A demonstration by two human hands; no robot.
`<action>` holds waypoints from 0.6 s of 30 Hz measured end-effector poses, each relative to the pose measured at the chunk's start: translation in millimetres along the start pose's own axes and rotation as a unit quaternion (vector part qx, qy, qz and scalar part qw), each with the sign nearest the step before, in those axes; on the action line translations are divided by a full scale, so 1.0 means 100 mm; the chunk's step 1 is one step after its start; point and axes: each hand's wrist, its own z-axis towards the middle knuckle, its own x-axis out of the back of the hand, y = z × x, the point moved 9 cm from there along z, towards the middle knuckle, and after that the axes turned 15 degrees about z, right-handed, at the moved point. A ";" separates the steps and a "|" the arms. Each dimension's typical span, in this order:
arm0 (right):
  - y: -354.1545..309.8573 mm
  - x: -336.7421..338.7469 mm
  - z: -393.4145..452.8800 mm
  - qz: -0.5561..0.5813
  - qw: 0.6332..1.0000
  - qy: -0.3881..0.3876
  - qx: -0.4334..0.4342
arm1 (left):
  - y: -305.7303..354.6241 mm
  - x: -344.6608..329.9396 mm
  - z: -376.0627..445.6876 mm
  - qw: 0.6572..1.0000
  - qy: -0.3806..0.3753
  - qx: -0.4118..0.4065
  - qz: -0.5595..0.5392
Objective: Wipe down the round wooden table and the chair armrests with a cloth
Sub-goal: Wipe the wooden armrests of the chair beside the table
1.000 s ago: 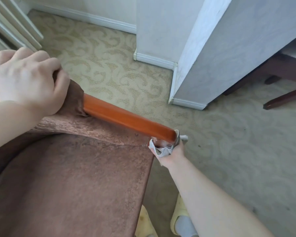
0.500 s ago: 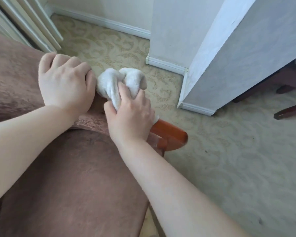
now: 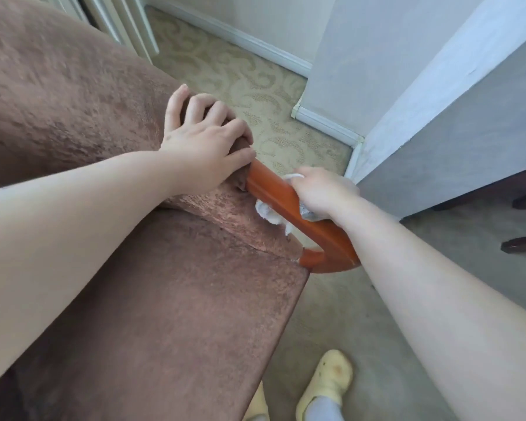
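Observation:
A brown upholstered chair [image 3: 110, 284] fills the left of the view. Its orange-brown wooden armrest [image 3: 274, 192] runs from the chair back down to a curved front end. My right hand [image 3: 322, 192] is closed over the middle of the armrest with a white cloth [image 3: 269, 212] wrapped around the wood; cloth ends stick out on both sides. My left hand [image 3: 204, 147] rests on the padded corner where the armrest meets the chair back, its fingers spread and curled over the fabric. The round table is out of view.
Patterned beige carpet [image 3: 255, 86] surrounds the chair. A white wall corner with skirting [image 3: 325, 123] juts in close to the armrest. Dark wooden furniture legs [image 3: 523, 241] show at the right edge. A foot in a yellow clog [image 3: 328, 381] stands below the seat's front.
My right hand slid the cloth from the armrest's front end up to the back, then down again to the middle. My left hand stayed on the chair's corner, its fingers now looser.

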 end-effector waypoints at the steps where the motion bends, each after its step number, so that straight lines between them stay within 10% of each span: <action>1: 0.14 0.11 -0.19 0.016 0.997 0.074 0.025 | 0.01 0.01 -0.01 1.000 0.007 -0.001 -0.002; 6: 1.11 -0.02 -1.35 0.239 0.855 0.458 0.043 | 0.04 0.04 -0.02 0.999 0.038 0.001 0.001; 10: 1.58 -1.09 -1.41 0.423 0.752 0.470 -0.186 | 0.03 0.02 -0.02 0.999 0.052 -0.002 0.015; 15: 0.97 -1.94 -0.67 0.339 0.886 0.172 -0.264 | 0.04 0.01 0.00 0.998 0.053 -0.005 0.023; 18: 0.66 -1.86 -0.69 0.170 0.979 0.094 -0.069 | 0.01 0.01 -0.01 0.999 0.046 0.003 0.005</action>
